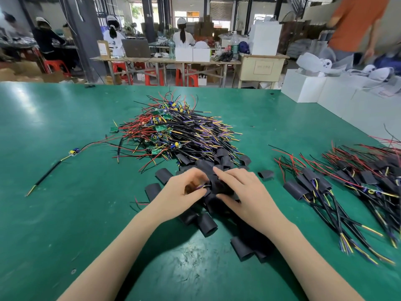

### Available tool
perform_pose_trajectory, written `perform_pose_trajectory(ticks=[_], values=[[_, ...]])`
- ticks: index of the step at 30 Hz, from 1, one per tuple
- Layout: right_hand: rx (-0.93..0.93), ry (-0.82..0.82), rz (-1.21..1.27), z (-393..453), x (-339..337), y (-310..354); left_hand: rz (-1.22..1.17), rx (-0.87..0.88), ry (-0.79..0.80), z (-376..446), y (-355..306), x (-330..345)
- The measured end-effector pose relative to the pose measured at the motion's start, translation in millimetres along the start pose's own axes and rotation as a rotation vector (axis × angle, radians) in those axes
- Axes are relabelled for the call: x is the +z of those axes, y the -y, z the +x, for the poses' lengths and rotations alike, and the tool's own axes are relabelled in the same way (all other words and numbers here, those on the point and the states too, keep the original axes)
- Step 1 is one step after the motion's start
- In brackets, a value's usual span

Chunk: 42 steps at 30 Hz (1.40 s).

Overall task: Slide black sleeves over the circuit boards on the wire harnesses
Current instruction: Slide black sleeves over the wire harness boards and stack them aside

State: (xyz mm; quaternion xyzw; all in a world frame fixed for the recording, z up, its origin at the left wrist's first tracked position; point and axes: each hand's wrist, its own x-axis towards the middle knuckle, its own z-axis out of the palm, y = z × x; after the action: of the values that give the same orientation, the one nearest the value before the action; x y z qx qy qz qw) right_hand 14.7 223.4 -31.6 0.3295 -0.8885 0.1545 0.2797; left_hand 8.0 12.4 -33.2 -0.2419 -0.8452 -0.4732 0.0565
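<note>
white boxes (pixel 308 88) far right | laptop (pixel 135 48) behind (workers seated nearby)

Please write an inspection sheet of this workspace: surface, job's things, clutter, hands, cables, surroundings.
Surface: green table, scuffed near the front edge.
Job's things: unsleeved harness pile at centre; loose black sleeves near the hands; sleeved harnesses at right.
Clutter: single harness lying apart at left.
Hands: left hand pinches wire ends; right hand holds a sleeve.
Cables: nothing seen beyond harness wires.
Surroundings: white boxes at right; seated workers behind.
</note>
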Motion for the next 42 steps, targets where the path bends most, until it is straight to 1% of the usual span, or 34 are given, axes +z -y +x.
perform_pose_trajectory(ticks=[2, 4, 6, 7, 13, 17, 20, 30, 35, 42], values=[[0.024, 0.043, 0.125, 0.1, 1.2, 4.6, -0.083, -0.032, 0.028, -0.3, -5.2, 6.6], [0.045, 0.077, 0.215, -0.2, 2.3, 7.3, -0.121, -0.033, 0.097, -0.7, -9.4, 11.9], [0.049, 0.080, 0.230, -1.0, 2.8, 6.7, -0.154, -0.003, 0.155, -1.4, -10.6, 14.8], [0.058, 0.074, 0.234, -1.5, 2.2, 5.3, -0.155, 0.013, 0.158, -1.2, -9.9, 14.3], [0.149, -0.005, 0.229, -3.5, -4.2, -4.3, 0.024, 0.035, 0.010, 0.2, 1.8, -9.5], [0.155, -0.041, 0.251, -3.4, -6.6, -6.1, 0.030, -0.045, 0.004, -0.5, 1.6, -12.8], [0.151, -0.022, 0.248, -3.3, -4.7, -4.2, 0.039, -0.052, -0.018, -0.4, -0.3, -8.5], [0.128, 0.015, 0.252, -5.1, -3.6, -7.7, 0.052, 0.092, -0.064, -1.1, -5.7, -8.6], [0.152, 0.054, 0.270, -5.8, -7.6, -10.4, 0.016, 0.111, -0.092, -0.1, -5.0, -5.9], [0.172, 0.020, 0.354, -4.9, -9.6, -5.8, -0.023, 0.103, -0.050, -0.6, -5.4, -6.8]])
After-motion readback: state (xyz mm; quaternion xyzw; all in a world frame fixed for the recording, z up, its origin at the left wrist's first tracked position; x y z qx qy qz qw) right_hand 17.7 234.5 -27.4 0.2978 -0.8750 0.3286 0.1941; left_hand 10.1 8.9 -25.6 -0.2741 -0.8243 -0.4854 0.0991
